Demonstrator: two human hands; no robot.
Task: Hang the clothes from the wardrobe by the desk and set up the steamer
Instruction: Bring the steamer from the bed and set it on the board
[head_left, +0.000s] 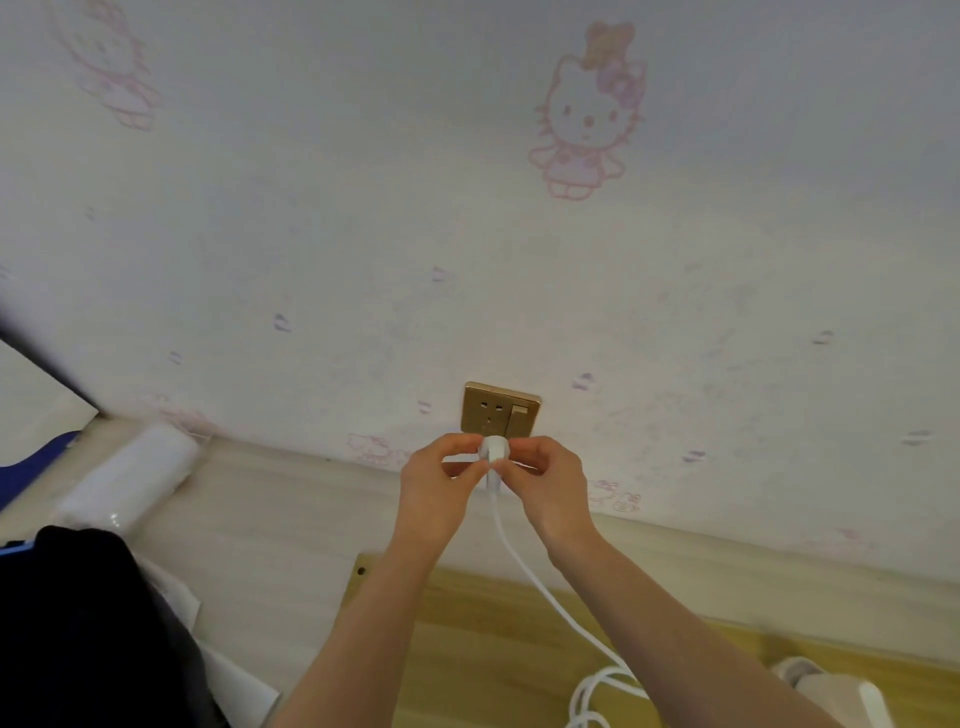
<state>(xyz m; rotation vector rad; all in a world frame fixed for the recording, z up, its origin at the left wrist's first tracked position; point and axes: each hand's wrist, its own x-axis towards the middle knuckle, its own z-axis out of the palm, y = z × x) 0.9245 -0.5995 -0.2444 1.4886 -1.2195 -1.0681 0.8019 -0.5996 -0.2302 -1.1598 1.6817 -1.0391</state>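
Observation:
A white plug (492, 451) sits just below a gold wall socket (500, 409) on the wallpapered wall. My left hand (441, 483) and my right hand (550, 480) both pinch the plug from either side with curled fingers. Its white cord (540, 584) runs down between my forearms to a loose coil at the bottom. A white steamer (836, 691) lies at the bottom right on the wooden desk (488, 644). Whether the plug's pins are in the socket is hidden by my fingers.
A white roll (135, 475) lies on the pale surface at the left, against the wall. Dark fabric (88, 629) fills the bottom left corner. A blue object (31, 467) shows at the left edge.

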